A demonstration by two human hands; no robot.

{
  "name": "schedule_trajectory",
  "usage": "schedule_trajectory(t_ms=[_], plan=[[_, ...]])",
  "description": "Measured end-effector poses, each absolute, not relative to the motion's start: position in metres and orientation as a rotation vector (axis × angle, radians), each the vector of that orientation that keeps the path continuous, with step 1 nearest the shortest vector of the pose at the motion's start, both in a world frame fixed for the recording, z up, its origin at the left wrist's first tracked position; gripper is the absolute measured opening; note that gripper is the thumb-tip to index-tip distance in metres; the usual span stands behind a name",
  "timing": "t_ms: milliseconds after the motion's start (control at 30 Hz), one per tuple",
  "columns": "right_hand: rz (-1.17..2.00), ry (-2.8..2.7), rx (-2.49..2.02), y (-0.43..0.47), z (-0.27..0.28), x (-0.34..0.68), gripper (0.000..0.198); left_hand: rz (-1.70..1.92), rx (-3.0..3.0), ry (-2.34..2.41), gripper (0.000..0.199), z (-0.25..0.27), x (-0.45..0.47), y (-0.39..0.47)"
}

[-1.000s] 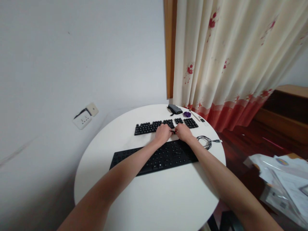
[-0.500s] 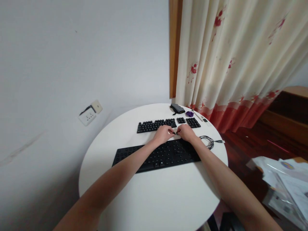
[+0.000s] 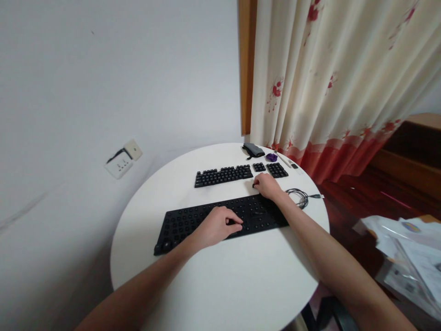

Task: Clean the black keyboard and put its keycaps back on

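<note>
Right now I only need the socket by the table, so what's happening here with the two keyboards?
A person sits at a round white table. The left hand rests on the near keyboard base, which has no keycaps, fingertips pressing a spot. The right hand pinches a small black keycap between the base and the rows of loose keycaps laid out behind it. A coiled cable lies on the table to the right of the right hand.

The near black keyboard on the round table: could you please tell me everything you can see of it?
The near black keyboard is a long, flat, matt board, plastic by its look, studded with small round nubs where keys would sit. It lies flat and slightly slanted on the white round table. The left hand rests on its front middle; the right hand hovers at its far right edge, pinching something small and dark.
</note>
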State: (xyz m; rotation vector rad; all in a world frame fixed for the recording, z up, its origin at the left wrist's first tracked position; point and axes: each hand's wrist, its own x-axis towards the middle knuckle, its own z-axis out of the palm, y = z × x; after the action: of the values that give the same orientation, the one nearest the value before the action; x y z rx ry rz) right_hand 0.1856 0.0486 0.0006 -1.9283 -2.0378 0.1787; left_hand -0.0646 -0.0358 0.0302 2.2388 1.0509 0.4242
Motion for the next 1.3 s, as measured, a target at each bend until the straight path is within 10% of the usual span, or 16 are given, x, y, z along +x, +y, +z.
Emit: schedule_trajectory(t_ms=[1300], plan=[[0.464,-2.046,-1.146,-0.095,-0.011,0.148,0.01,0.364,2.669,1.01,0.008,0.025,-0.063,-0.051]])
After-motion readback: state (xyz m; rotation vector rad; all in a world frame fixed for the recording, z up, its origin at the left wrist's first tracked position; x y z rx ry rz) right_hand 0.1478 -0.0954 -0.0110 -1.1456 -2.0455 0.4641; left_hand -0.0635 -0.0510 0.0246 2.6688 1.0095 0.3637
